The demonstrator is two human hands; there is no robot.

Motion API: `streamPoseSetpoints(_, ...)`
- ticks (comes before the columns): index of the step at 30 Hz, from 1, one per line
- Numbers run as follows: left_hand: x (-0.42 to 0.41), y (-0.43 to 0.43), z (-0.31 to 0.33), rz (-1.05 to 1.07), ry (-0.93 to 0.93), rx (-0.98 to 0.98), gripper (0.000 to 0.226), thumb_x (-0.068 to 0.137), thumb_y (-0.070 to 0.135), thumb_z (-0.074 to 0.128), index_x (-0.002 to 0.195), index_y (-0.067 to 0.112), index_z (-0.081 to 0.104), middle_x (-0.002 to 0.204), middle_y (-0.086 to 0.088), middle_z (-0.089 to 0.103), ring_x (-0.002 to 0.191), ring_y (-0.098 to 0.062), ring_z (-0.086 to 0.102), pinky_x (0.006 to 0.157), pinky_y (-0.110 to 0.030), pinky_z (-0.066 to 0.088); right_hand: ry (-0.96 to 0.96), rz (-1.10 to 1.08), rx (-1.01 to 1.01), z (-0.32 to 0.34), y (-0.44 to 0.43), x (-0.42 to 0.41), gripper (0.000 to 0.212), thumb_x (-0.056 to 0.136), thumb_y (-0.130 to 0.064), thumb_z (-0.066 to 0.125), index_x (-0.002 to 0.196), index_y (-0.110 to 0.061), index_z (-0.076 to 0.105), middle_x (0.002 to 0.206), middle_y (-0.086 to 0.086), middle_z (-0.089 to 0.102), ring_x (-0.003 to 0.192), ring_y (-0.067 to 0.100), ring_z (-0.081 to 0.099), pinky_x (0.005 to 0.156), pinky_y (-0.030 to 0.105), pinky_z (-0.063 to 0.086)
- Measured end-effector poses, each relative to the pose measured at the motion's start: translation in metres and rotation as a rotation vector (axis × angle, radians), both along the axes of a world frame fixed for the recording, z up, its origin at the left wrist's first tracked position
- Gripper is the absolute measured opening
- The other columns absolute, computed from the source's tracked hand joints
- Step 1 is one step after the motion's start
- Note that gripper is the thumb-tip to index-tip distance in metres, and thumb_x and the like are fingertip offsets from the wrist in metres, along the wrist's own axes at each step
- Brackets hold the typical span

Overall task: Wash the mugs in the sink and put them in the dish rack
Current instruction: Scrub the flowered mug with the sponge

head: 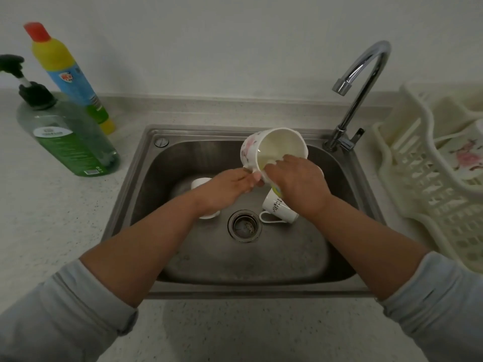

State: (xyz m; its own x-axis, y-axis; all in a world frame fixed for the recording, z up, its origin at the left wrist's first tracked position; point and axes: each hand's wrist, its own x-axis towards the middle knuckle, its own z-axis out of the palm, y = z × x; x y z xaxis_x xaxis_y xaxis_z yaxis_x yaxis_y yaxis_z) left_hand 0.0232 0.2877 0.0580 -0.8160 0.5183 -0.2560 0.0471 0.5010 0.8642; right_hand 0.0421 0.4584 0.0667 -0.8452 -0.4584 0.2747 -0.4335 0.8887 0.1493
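A white floral mug [271, 146] is held tilted above the steel sink [146, 163], its mouth facing me. My left hand [230, 186] grips it by the handle. My right hand [295, 178] reaches over the rim with its fingertips inside the mug; a bit of yellow shows beneath this hand. A white mug with black print [277, 209] lies on its side by the drain [245, 226]. Another white mug [200, 182] stands under my left wrist, mostly hidden. One floral mug [464, 155] lies in the cream dish rack [418, 178] at the right.
A chrome tap [366, 74] arches over the sink's back right corner; no water shows. On the counter at the left stand a green pump bottle [68, 137] and a yellow bottle with a red cap [70, 77].
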Motion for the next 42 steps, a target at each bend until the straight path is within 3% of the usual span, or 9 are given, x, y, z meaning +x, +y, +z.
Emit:
streamPoseSetpoints(6, -0.001, 0.011, -0.02, 0.084, 0.341, -0.095, 0.044, 0.098, 0.034, 0.041, 0.092, -0.003, 0.065, 0.097, -0.013, 0.063, 0.092, -0.024, 0.057, 0.084, -0.033, 0.042, -0.499, -0.207, -0.151, -0.008, -0.008, -0.005, 0.063, 0.082, -0.011, 0.064, 0.137, -0.013, 0.034, 0.119, 0.01, 0.055, 0.107, 0.024, 0.055, 0.079, 0.033, 0.046)
streamPoseSetpoints(12, -0.003, 0.013, -0.02, -0.042, 0.392, -0.179, 0.04, 0.098, 0.03, 0.04, 0.087, -0.003, 0.059, 0.082, -0.006, 0.053, 0.079, -0.022, 0.052, 0.072, -0.033, 0.041, -0.834, -0.196, -0.461, -0.012, -0.006, -0.025, 0.071, 0.077, -0.004, 0.066, 0.14, -0.008, 0.032, 0.133, 0.01, 0.044, 0.124, 0.023, 0.043, 0.092, 0.023, 0.037)
streamPoseSetpoints(16, -0.002, 0.012, -0.013, -0.147, 0.387, -0.217, 0.035, 0.1, 0.028, 0.038, 0.082, 0.004, 0.057, 0.077, 0.005, 0.043, 0.075, -0.013, 0.044, 0.069, -0.026, 0.035, -1.131, -0.142, -1.108, -0.005, 0.005, -0.021, 0.062, 0.079, 0.009, 0.062, 0.134, -0.009, 0.04, 0.117, 0.003, 0.057, 0.113, 0.019, 0.054, 0.091, 0.025, 0.046)
streamPoseSetpoints(18, -0.003, 0.013, -0.01, -0.177, 0.403, -0.235, 0.037, 0.1, 0.027, 0.038, 0.084, 0.002, 0.06, 0.084, 0.001, 0.045, 0.078, -0.014, 0.045, 0.073, -0.029, 0.038, -1.168, -0.154, -1.286, -0.011, 0.007, -0.019, 0.06, 0.08, 0.014, 0.057, 0.133, -0.007, 0.04, 0.112, 0.002, 0.06, 0.109, 0.018, 0.057, 0.091, 0.025, 0.049)
streamPoseSetpoints(24, 0.004, 0.018, -0.016, -0.186, 0.338, -0.25, 0.04, 0.101, 0.024, 0.035, 0.094, -0.004, 0.062, 0.097, -0.006, 0.049, 0.089, -0.018, 0.048, 0.079, -0.028, 0.037, -0.967, -0.151, -0.73, -0.021, -0.001, -0.019, 0.047, 0.079, 0.004, 0.064, 0.124, -0.007, 0.054, 0.117, 0.008, 0.059, 0.106, 0.015, 0.053, 0.079, 0.012, 0.041)
streamPoseSetpoints(32, 0.001, 0.01, -0.03, 0.048, 0.331, -0.104, 0.035, 0.1, 0.019, 0.038, 0.088, -0.006, 0.059, 0.088, -0.004, 0.045, 0.081, -0.017, 0.046, 0.068, -0.021, 0.029, -0.53, -0.191, -0.945, -0.014, 0.011, -0.015, 0.04, 0.07, -0.009, 0.08, 0.106, -0.004, 0.065, 0.1, 0.009, 0.068, 0.09, 0.014, 0.06, 0.079, 0.021, 0.045)
streamPoseSetpoints(37, 0.012, 0.02, -0.026, -0.057, 0.39, -0.074, 0.027, 0.099, 0.016, 0.041, 0.088, -0.001, 0.059, 0.088, -0.002, 0.047, 0.08, -0.013, 0.045, 0.069, -0.016, 0.029, -0.768, -0.459, -1.219, -0.016, 0.001, -0.017, 0.037, 0.094, -0.008, 0.049, 0.131, -0.003, 0.047, 0.124, 0.009, 0.055, 0.114, 0.018, 0.051, 0.081, 0.008, 0.035)
streamPoseSetpoints(39, 0.016, 0.025, -0.025, -0.08, 0.398, -0.06, 0.023, 0.099, 0.017, 0.04, 0.085, 0.007, 0.056, 0.085, 0.001, 0.046, 0.079, -0.012, 0.045, 0.07, -0.015, 0.029, -1.006, -0.607, -1.521, -0.01, -0.003, -0.019, 0.038, 0.097, -0.004, 0.036, 0.135, 0.0, 0.042, 0.127, 0.014, 0.052, 0.124, 0.029, 0.047, 0.091, 0.019, 0.04)
streamPoseSetpoints(42, 0.015, 0.021, -0.026, -0.081, 0.4, -0.073, 0.031, 0.099, 0.017, 0.04, 0.084, -0.002, 0.061, 0.087, -0.001, 0.045, 0.079, -0.013, 0.044, 0.071, -0.017, 0.029, -1.316, -0.291, -1.896, -0.001, 0.001, -0.015, 0.065, 0.074, -0.004, 0.047, 0.138, 0.004, 0.035, 0.133, 0.026, 0.047, 0.123, 0.039, 0.047, 0.099, 0.042, 0.044)
